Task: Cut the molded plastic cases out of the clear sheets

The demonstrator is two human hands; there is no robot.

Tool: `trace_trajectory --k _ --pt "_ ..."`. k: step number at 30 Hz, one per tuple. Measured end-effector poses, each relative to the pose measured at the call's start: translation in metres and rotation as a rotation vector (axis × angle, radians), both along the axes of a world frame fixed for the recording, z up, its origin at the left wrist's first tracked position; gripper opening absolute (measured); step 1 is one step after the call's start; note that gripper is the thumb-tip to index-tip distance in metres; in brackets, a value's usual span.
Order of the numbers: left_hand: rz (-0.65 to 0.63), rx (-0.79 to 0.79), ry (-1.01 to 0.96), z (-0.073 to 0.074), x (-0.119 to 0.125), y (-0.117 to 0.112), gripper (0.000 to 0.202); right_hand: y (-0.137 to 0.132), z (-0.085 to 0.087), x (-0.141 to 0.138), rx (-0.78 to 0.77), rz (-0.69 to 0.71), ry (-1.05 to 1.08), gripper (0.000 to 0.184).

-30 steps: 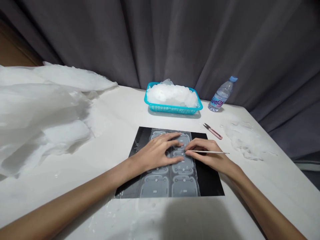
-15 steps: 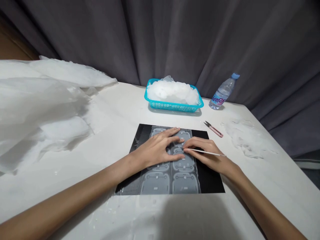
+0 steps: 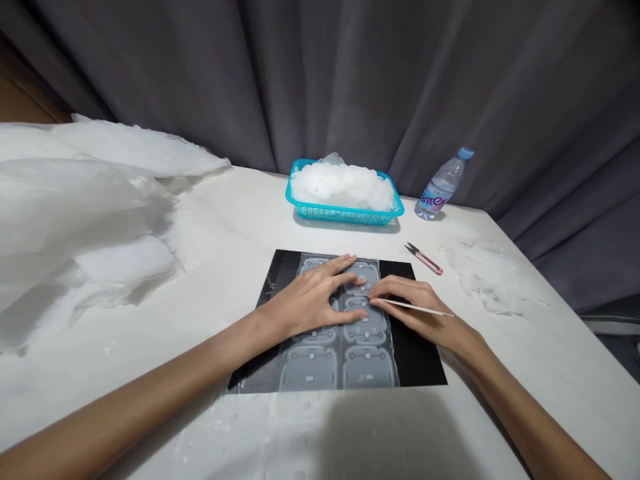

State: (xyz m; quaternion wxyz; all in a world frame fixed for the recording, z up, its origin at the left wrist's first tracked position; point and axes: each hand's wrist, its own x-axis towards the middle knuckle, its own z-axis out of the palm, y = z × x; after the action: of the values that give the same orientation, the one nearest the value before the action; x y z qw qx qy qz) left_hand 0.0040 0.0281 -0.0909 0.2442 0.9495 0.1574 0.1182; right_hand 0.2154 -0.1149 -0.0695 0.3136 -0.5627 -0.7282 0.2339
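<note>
A clear plastic sheet point(image 3: 334, 359) with rows of rounded shapes lies on a black mat point(image 3: 419, 352) in the middle of the white table point(image 3: 240, 220). My left hand point(image 3: 311, 300) lies flat on the sheet with its fingers spread, pressing it down. My right hand point(image 3: 417, 309) pinches a thin white stick point(image 3: 417, 307) like a pen, its tip touching the sheet just beside my left fingertips.
A turquoise basket point(image 3: 344, 213) heaped with white pieces stands behind the mat. Pink-handled snips point(image 3: 425, 259) and a water bottle point(image 3: 440, 187) lie at the right rear. Crumpled clear film point(image 3: 495, 277) is to the right, a big pile of white plastic point(image 3: 75, 213) to the left. Grey curtains hang behind.
Both hands stay on the sheet in nearly the same place; the stick's tip shifts only slightly. The view has drifted a little.
</note>
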Motion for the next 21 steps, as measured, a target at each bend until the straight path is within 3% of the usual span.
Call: trace_trajectory --k 5,9,13,16,18,21 --pt "0.001 0.008 -0.002 0.001 0.001 0.000 0.067 -0.001 -0.011 -0.002 0.144 0.099 -0.085 0.018" --pt "0.000 0.004 0.025 0.001 0.002 0.002 0.070 -0.001 -0.024 -0.003 0.223 0.075 -0.278 0.031" --pt "0.035 -0.057 0.078 0.001 0.003 0.003 0.100 0.013 -0.024 0.004 0.257 0.104 -0.357 0.030" --pt "0.073 -0.098 0.111 0.000 0.003 0.004 0.126 0.035 -0.013 0.017 0.290 -0.011 -0.296 0.023" --pt "0.071 -0.119 0.126 0.000 0.003 0.005 0.129 0.048 -0.006 0.025 0.341 -0.157 -0.245 0.021" --pt "0.072 -0.161 0.118 -0.001 0.001 0.005 0.128 0.049 -0.001 0.028 0.290 -0.191 -0.218 0.019"
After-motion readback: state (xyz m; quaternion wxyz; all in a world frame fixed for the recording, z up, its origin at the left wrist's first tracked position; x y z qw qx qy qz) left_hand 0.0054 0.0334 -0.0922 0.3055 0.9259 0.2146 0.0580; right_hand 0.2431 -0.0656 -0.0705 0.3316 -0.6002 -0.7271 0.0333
